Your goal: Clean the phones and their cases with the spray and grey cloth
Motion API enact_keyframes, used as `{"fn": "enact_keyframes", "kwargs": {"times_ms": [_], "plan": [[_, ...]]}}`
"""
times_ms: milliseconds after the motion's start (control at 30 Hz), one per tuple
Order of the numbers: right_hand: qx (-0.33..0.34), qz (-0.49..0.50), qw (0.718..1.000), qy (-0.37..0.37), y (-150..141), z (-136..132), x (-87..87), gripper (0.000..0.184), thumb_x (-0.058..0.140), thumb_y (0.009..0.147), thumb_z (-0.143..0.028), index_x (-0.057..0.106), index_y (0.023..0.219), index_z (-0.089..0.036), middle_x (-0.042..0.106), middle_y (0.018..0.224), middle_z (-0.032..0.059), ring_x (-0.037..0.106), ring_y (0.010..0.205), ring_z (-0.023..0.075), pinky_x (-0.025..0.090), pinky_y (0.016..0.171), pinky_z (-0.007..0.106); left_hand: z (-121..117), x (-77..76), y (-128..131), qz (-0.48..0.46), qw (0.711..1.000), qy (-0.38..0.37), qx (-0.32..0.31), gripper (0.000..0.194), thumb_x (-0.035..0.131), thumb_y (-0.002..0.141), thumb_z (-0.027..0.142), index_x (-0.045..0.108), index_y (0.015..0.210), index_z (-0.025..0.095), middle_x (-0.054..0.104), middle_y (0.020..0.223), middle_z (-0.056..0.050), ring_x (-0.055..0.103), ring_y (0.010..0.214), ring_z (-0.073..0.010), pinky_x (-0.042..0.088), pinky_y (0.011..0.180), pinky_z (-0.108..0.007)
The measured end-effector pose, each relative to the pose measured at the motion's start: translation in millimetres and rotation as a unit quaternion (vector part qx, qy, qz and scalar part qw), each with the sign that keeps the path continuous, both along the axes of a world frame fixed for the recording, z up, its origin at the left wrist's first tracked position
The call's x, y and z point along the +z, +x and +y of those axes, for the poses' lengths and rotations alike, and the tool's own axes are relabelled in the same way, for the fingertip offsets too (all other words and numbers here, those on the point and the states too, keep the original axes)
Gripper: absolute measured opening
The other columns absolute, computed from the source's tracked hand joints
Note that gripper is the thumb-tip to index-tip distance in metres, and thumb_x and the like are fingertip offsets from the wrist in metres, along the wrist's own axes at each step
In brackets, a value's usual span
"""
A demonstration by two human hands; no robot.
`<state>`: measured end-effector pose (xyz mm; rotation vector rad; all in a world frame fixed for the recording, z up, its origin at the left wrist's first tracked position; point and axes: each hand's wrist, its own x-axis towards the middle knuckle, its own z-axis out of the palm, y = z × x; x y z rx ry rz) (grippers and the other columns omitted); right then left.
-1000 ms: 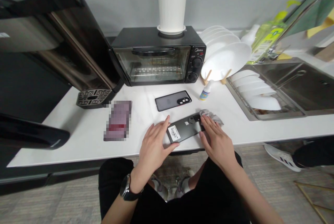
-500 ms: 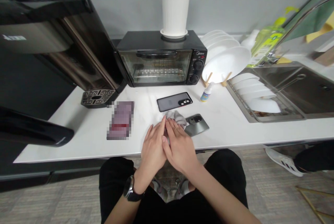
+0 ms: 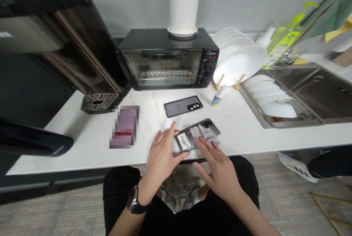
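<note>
A grey smartphone (image 3: 195,130) lies back up on the counter, with a white barcode label (image 3: 184,141) near its left end. My left hand (image 3: 162,153) braces that end, thumb along the near edge and forefinger by the far left corner. A crumpled grey cloth (image 3: 202,132) covers part of the phone's back. On the cloth rest the outstretched fingertips of my right hand (image 3: 217,166), its thumb held apart. Behind the phone sits a dark-rimmed phone case (image 3: 183,107) with camera cutouts. A small spray bottle (image 3: 217,96) stands to its right.
A black toaster oven (image 3: 167,60) carries a white utensil holder (image 3: 183,4). Left are a drinks machine (image 3: 99,98) and a pixelated flat object (image 3: 125,126). White plates (image 3: 240,63) and a sink (image 3: 308,89) lie right. Another person's shoe (image 3: 298,167) shows on the floor.
My hands have moved apart. The right hand has shifted right with the cloth, leaving the phone's labelled end uncovered, while the left stays by that end.
</note>
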<state>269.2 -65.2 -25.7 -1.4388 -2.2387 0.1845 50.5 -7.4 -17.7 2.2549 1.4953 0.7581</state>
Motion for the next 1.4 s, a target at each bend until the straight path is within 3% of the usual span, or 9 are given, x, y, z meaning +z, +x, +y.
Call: {"fn": "enact_keyframes", "kwargs": {"times_ms": [167,267,400,500,700,867,1033,1233,1400], "plan": [[-0.060,-0.032,0.997,0.029,40,23,-5.1,0.067,0.055,0.104,-0.047,0.035,0.163,-0.021,0.046,0.162,0.0111,0.043,0.151,0.0312,0.041,0.122,0.057,3,1.9,-1,-0.003,1.000,-0.015,-0.020,0.111,0.085,0.084,0.037,0.011,0.167,0.030,0.068,0.140,-0.008,0.062,0.133,-0.0282,0.032,0.125,-0.056],[-0.073,-0.018,0.997,0.022,41,46,-3.9,0.065,0.052,0.104,-0.051,0.042,0.159,-0.018,0.046,0.162,0.0138,0.045,0.150,0.0318,0.040,0.122,0.056,4,2.6,-1,-0.004,0.999,-0.021,-0.025,0.108,0.084,0.085,0.036,0.013,0.167,0.031,0.067,0.141,-0.007,0.061,0.134,-0.0269,0.030,0.126,-0.055],[-0.066,0.022,0.997,0.012,6,67,4.0,0.069,0.052,0.102,-0.059,0.049,0.152,-0.012,0.055,0.154,0.0199,0.052,0.144,0.0337,0.041,0.121,0.055,4,2.4,-1,-0.003,0.999,-0.026,-0.028,0.102,0.080,0.088,0.034,0.014,0.166,0.032,0.067,0.143,-0.008,0.061,0.135,-0.0267,0.031,0.126,-0.056],[0.004,0.062,0.998,-0.021,-38,64,13.3,0.075,0.050,0.101,-0.062,0.044,0.154,-0.009,0.061,0.147,0.0219,0.062,0.134,0.0332,0.047,0.117,0.052,1,-1.2,-1,0.006,1.000,-0.014,-0.021,0.098,0.072,0.091,0.025,0.011,0.167,0.029,0.063,0.149,-0.009,0.060,0.137,-0.0266,0.032,0.126,-0.055],[0.018,0.078,0.996,-0.028,-85,25,21.1,0.075,0.042,0.107,-0.047,0.022,0.162,0.000,0.041,0.161,0.0290,0.043,0.151,0.0358,0.043,0.120,0.055,-8,-11.4,-3,0.026,1.000,0.010,0.014,0.091,0.053,0.096,0.015,-0.001,0.168,0.023,0.051,0.160,-0.014,0.055,0.143,-0.0267,0.039,0.124,-0.049],[0.070,0.091,0.992,-0.044,-57,5,14.9,0.068,0.042,0.107,-0.037,0.017,0.165,-0.010,0.050,0.159,0.0193,0.055,0.142,0.0279,0.050,0.116,0.049,-5,-6.6,-2,0.031,0.999,0.006,0.020,0.103,0.070,0.088,0.019,0.005,0.168,0.025,0.062,0.149,-0.012,0.060,0.136,-0.0293,0.042,0.122,-0.051],[0.027,0.045,0.998,-0.029,-7,4,5.5,0.072,0.049,0.107,-0.041,0.016,0.167,-0.018,0.050,0.160,0.0141,0.055,0.142,0.0273,0.052,0.113,0.048,-2,1.4,0,0.015,1.000,-0.021,0.001,0.115,0.084,0.082,0.025,0.007,0.167,0.029,0.068,0.143,-0.007,0.058,0.138,-0.0293,0.037,0.124,-0.053],[-0.040,0.003,0.999,0.000,40,30,-5.9,0.079,0.050,0.106,-0.046,0.011,0.168,-0.019,0.047,0.162,0.0135,0.046,0.149,0.0304,0.039,0.123,0.058,2,2.8,-1,-0.002,1.000,-0.026,-0.011,0.114,0.087,0.082,0.038,0.011,0.167,0.031,0.068,0.142,-0.008,0.059,0.137,-0.0302,0.035,0.123,-0.055],[-0.060,0.015,0.998,0.012,31,61,-1.5,0.077,0.049,0.105,-0.052,0.021,0.166,-0.015,0.046,0.161,0.0179,0.043,0.151,0.0330,0.039,0.122,0.058,4,4.0,0,-0.005,0.999,-0.031,-0.021,0.112,0.085,0.083,0.036,0.010,0.167,0.032,0.068,0.142,-0.008,0.059,0.138,-0.0287,0.034,0.124,-0.055]]}}
